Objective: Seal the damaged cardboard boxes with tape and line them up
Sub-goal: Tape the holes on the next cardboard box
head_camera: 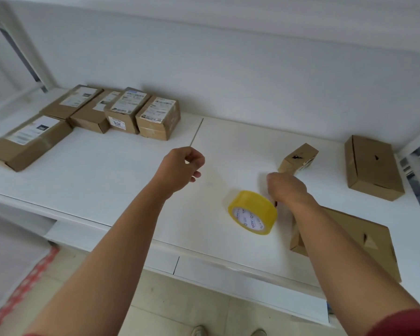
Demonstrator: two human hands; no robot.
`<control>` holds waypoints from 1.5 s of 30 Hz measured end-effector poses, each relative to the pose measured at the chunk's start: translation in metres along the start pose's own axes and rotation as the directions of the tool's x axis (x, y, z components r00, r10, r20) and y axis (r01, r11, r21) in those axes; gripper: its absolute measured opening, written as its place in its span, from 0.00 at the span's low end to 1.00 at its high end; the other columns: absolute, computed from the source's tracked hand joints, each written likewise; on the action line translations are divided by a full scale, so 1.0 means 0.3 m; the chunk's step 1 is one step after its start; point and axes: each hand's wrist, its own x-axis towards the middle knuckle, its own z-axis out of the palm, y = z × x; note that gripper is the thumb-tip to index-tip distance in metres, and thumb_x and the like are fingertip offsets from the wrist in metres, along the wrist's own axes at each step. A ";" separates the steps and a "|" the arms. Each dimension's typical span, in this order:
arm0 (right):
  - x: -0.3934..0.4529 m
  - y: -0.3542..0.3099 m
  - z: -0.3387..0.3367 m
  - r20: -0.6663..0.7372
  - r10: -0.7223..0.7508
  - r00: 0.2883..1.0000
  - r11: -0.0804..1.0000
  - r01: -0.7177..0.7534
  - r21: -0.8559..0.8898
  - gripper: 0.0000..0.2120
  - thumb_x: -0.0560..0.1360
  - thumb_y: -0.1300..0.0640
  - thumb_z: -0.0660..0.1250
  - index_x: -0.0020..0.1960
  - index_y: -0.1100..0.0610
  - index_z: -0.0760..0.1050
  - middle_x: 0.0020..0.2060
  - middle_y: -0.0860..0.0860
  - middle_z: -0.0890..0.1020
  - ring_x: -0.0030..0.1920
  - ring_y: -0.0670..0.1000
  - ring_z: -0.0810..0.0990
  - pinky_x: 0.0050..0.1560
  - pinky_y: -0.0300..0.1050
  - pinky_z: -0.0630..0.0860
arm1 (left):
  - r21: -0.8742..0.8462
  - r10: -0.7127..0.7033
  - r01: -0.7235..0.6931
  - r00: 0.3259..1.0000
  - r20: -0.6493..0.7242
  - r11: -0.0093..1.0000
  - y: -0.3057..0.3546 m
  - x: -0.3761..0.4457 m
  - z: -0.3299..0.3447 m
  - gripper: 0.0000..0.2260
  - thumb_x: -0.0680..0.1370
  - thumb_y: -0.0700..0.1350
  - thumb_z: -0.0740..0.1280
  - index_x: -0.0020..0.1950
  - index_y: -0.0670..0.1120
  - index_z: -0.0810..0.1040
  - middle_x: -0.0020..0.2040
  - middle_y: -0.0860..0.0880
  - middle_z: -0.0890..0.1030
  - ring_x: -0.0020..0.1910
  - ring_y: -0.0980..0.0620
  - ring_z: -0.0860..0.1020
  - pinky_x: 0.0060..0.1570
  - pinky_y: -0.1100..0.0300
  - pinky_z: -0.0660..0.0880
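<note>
**Two hands over a white worktop with boxes and tape**

Head view: A person is standing at a white worktop and looking down at both arms.

The left hand is hanging in the air over the middle of the worktop. Its fingers are curling in loosely, and I cannot see anything in them.

The right hand is reaching out just past the tape. The back of this hand is facing the camera and it looks blurry, so I cannot tell if its fingers are spread or pinching something.

The tape is a yellow roll. It is standing on its edge on the worktop, just beside the right wrist.

Three brown boxes with dark torn holes are sitting on the right side. The small box is tilting up on one corner just beyond the right hand. The far box is lying flat near the right edge, with a small dark hole on top. The near box is lying flat under the right arm, with a torn flap on top.

At the back left, four boxes with white labels are sitting side by side in a row, touching each other. One long box with a label is lying in front of that row, at the left end.
</note>
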 end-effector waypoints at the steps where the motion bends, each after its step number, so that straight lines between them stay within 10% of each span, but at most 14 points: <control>1: -0.001 0.008 -0.031 -0.121 0.033 0.992 0.994 -0.020 0.108 0.09 0.77 0.62 0.57 0.51 0.60 0.76 0.45 0.56 0.79 0.46 0.59 0.78 0.41 0.45 0.72 | 0.000 0.003 -0.003 1.000 0.004 1.000 -0.003 0.001 -0.002 0.05 0.80 0.41 0.67 0.46 0.48 0.80 0.47 0.50 0.82 0.36 0.54 0.84 0.34 0.66 0.77; 3: -0.022 -0.004 -0.107 -0.331 0.128 0.935 0.845 0.072 0.530 0.10 0.75 0.58 0.60 0.38 0.61 0.76 0.34 0.56 0.80 0.39 0.60 0.79 0.34 0.45 0.73 | 0.003 0.002 -0.002 1.000 0.003 1.000 -0.012 0.002 -0.005 0.05 0.80 0.41 0.67 0.45 0.48 0.80 0.46 0.50 0.82 0.36 0.54 0.84 0.34 0.65 0.77; 5: -0.066 -0.060 -0.173 -0.295 0.147 0.944 0.233 0.256 0.938 0.06 0.71 0.60 0.64 0.38 0.58 0.79 0.31 0.54 0.83 0.36 0.56 0.83 0.37 0.46 0.79 | -0.010 -0.004 0.004 1.000 -0.003 1.000 -0.018 0.004 -0.006 0.05 0.79 0.41 0.67 0.45 0.47 0.81 0.45 0.50 0.82 0.36 0.54 0.84 0.34 0.65 0.77; 6: -0.085 -0.100 -0.186 -0.265 0.085 0.960 -0.078 0.272 0.959 0.06 0.71 0.64 0.65 0.41 0.56 0.80 0.33 0.53 0.83 0.37 0.53 0.83 0.41 0.44 0.80 | -0.019 -0.008 0.008 1.000 -0.005 1.000 -0.020 0.006 -0.005 0.04 0.79 0.40 0.68 0.46 0.47 0.81 0.44 0.51 0.82 0.36 0.54 0.84 0.34 0.65 0.77; 8: -0.112 -0.185 -0.161 -0.300 -0.009 0.954 -0.287 0.285 0.915 0.09 0.74 0.69 0.67 0.47 0.55 0.78 0.35 0.49 0.83 0.37 0.50 0.82 0.45 0.42 0.79 | -0.027 -0.018 0.017 1.000 -0.011 0.999 -0.023 0.009 -0.005 0.04 0.79 0.40 0.68 0.46 0.46 0.81 0.43 0.51 0.82 0.36 0.54 0.84 0.35 0.64 0.79; 12: -0.140 -0.267 -0.079 -0.382 0.016 0.924 0.019 0.382 0.924 0.10 0.79 0.50 0.64 0.46 0.55 0.77 0.30 0.46 0.78 0.31 0.46 0.75 0.38 0.37 0.75 | -0.041 -0.050 0.049 0.998 -0.026 0.998 -0.039 0.018 -0.009 0.03 0.79 0.40 0.68 0.47 0.45 0.81 0.41 0.50 0.82 0.36 0.53 0.84 0.38 0.62 0.81; 16: -0.153 -0.248 -0.062 -0.377 -0.034 0.926 0.119 0.378 0.918 0.09 0.78 0.54 0.61 0.43 0.53 0.78 0.27 0.47 0.77 0.29 0.46 0.74 0.34 0.36 0.73 | -0.045 -0.094 0.092 0.994 -0.050 0.995 -0.074 0.029 -0.008 0.03 0.79 0.39 0.68 0.48 0.43 0.82 0.41 0.48 0.83 0.36 0.53 0.84 0.38 0.62 0.80; 38: -0.174 -0.186 -0.037 -0.276 -0.123 0.953 0.316 0.301 0.900 0.08 0.77 0.53 0.65 0.43 0.56 0.76 0.31 0.54 0.83 0.30 0.54 0.81 0.46 0.58 0.82 | -0.213 -0.205 0.209 0.978 0.044 0.954 -0.137 0.027 0.010 0.08 0.82 0.41 0.65 0.53 0.40 0.82 0.43 0.44 0.81 0.38 0.52 0.84 0.37 0.63 0.79; 43: -0.203 -0.193 -0.034 -0.428 -0.044 0.903 0.184 0.428 0.885 0.08 0.81 0.50 0.61 0.47 0.53 0.73 0.32 0.54 0.81 0.33 0.53 0.81 0.41 0.50 0.78 | -0.174 -0.210 0.199 0.977 -0.044 0.964 -0.138 0.035 0.027 0.07 0.81 0.39 0.65 0.52 0.39 0.82 0.42 0.44 0.80 0.35 0.52 0.82 0.38 0.62 0.81; 45: -0.214 -0.181 -0.016 -0.525 -0.002 0.851 0.309 0.500 0.809 0.07 0.83 0.50 0.57 0.49 0.49 0.70 0.31 0.52 0.80 0.33 0.53 0.81 0.40 0.50 0.77 | -0.171 -0.227 0.218 0.973 -0.037 0.961 -0.140 0.035 0.030 0.07 0.81 0.39 0.65 0.52 0.39 0.82 0.41 0.44 0.79 0.35 0.52 0.81 0.37 0.63 0.80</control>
